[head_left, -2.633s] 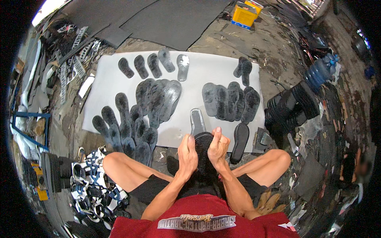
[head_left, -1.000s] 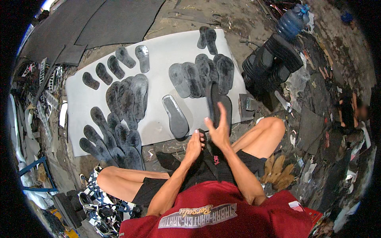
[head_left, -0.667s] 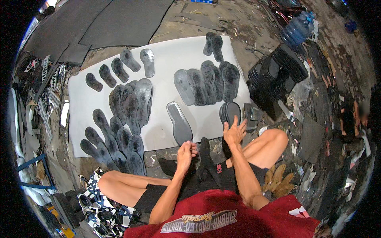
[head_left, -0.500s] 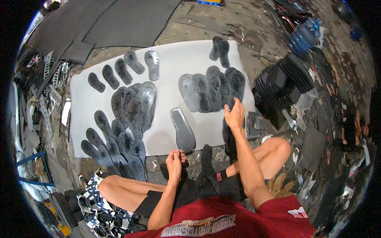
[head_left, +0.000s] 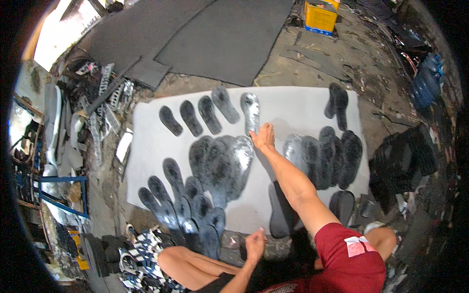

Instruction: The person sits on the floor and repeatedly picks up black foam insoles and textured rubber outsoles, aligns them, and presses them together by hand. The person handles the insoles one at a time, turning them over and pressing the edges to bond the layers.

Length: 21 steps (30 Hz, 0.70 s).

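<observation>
My right hand [head_left: 264,136] reaches across the pale sheet [head_left: 244,215] to a shiny dark shoe sole [head_left: 250,110], the rightmost in the far row. Its thumb is at that sole's lower end, and the other fingers are apart from the thumb. Closed with the fingers curled, my left hand [head_left: 255,245] is by the sheet's near edge; whether it holds anything small is hidden. A single sole [head_left: 278,217] lies between the two hands, partly in my arm's shadow. Overlapping soles [head_left: 220,166] form a cluster left of my right forearm, and another group [head_left: 320,158] lies right of it.
Large dark sheets [head_left: 215,41] cover the ground beyond. A yellow bucket [head_left: 320,18] stands at the far side and a blue bottle [head_left: 426,83] at far right. Black stacked pieces [head_left: 405,156] sit right of the sheet; black-and-white straps [head_left: 149,263] are heaped near my left knee.
My right hand has moved from the right group of soles to the far row. The whole view has shifted, so the sheet appears farther right and lower. My left hand stays near the front edge.
</observation>
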Available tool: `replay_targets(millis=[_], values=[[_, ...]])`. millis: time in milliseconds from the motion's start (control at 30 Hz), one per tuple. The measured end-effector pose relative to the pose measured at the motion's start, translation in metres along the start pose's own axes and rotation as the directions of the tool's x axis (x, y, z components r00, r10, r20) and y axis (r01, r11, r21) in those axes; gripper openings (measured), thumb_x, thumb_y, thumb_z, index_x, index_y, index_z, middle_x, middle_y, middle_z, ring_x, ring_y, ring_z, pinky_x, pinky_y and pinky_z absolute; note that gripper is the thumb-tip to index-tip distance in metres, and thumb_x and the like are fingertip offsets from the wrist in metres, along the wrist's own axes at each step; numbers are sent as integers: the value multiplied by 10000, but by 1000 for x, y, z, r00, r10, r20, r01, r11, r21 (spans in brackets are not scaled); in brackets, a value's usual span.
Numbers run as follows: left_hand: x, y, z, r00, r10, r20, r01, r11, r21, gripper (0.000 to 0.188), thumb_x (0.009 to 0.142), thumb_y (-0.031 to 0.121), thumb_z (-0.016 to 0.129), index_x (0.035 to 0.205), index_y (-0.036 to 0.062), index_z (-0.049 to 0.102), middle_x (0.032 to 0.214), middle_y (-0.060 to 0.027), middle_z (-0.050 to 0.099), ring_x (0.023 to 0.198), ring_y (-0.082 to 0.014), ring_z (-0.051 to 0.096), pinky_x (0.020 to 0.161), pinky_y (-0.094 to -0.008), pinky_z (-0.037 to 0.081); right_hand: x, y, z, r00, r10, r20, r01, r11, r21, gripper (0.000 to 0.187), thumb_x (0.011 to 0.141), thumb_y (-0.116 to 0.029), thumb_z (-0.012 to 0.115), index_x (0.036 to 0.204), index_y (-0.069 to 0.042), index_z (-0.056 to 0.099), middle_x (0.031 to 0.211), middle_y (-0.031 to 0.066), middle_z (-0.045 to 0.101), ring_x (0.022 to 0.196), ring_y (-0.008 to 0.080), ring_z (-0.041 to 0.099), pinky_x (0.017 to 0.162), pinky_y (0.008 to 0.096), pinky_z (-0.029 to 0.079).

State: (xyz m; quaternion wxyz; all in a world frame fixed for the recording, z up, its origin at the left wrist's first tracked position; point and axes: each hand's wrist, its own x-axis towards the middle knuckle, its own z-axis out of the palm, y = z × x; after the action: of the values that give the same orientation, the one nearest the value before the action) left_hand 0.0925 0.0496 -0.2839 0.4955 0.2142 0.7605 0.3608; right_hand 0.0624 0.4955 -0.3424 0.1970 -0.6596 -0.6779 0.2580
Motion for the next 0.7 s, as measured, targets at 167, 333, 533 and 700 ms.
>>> replay_targets(millis=[167, 333, 533, 700], values=[[7, -37, 3, 982, -166, 87, 186, 905, -381, 320, 1052, 294, 770, 1085, -14, 689, 783, -28, 698, 711, -131, 648, 673, -313, 516, 2, -59, 20, 971, 193, 141, -202, 978, 48, 953, 834, -354, 930, 1485, 44, 359, 1448, 278, 524, 1269, 497, 626, 1087, 516, 545], [6, 12, 18, 994, 82, -69, -91, 986, -138, 239, 998, 211, 794, 977, -7, 698, 773, -64, 711, 699, -141, 661, 660, -325, 542, 35, 40, -5, 946, 120, -301, -85, 988, 128, 431, 867, -235, 847, 1211, -22, 698, 1139, 186, 717, 1165, 371, 690, 981, 506, 564], [-8, 90, -19, 806, 526, -273, -470, 848, 245, 455, 840, 170, 889, 1200, 11, 661, 1203, -178, 687, 1080, -324, 651, 883, -430, 553, -105, -26, -185, 915, -335, -225, 397, 848, 352, 240, 913, -175, 819, 1072, -12, 742, 931, 129, 692, 813, 266, 645, 763, 410, 519], [-47, 196, -11, 613, 789, -25, -740, 586, 330, 1236, 724, 320, 1006, 1670, -12, 284, 1469, -267, 560, 1304, -395, 592, 1043, -505, 548, -247, -35, -302, 993, -82, -82, 116, 736, 667, 201, 1020, -212, 745, 1078, -24, 703, 937, 57, 739, 920, 110, 644, 839, 309, 532]])
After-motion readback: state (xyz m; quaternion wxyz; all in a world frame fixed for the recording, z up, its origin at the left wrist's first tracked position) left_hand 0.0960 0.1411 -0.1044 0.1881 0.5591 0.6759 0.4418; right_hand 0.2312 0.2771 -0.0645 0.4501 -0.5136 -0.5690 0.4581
